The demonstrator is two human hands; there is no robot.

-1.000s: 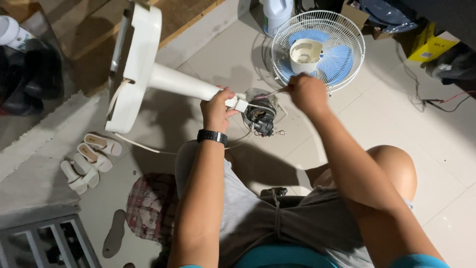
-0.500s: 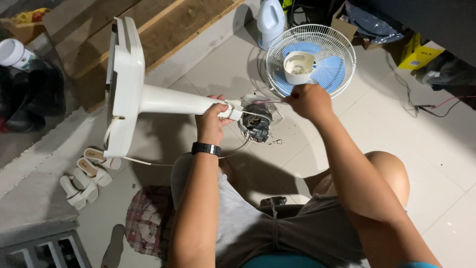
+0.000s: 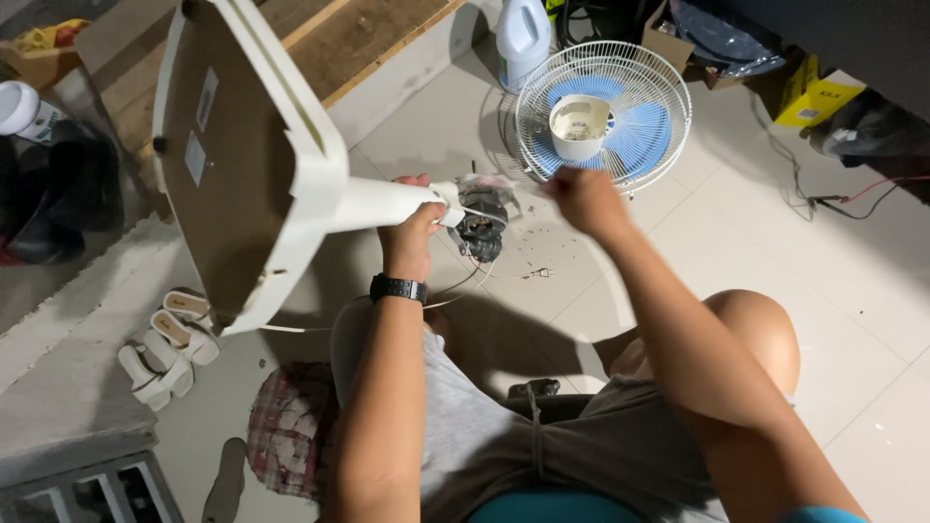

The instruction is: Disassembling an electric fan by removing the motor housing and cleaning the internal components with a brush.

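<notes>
My left hand [image 3: 412, 232], with a black watch on the wrist, grips the white pole of a stand fan [image 3: 383, 203] near its top end. The fan's square base [image 3: 232, 155] is tipped up at the upper left, underside facing me. The bare dark fan motor [image 3: 480, 228] hangs at the pole's end, just right of my left hand. My right hand [image 3: 581, 199] is closed right beside the motor, pinching something small that I cannot make out. The white fan cage with blue blades [image 3: 605, 116] lies on the tiled floor beyond my hands.
A white jug [image 3: 523, 39] stands behind the cage. Small screws [image 3: 538, 273] lie on the tiles below the motor. Pale sandals [image 3: 165, 344] and a plaid cloth [image 3: 286, 426] lie at the left. A yellow box [image 3: 819, 97] and cables sit at the upper right.
The fan base has swung up and nearer, now filling the upper left. My left hand stays on the pole; my right hand has shifted slightly right of the motor.
</notes>
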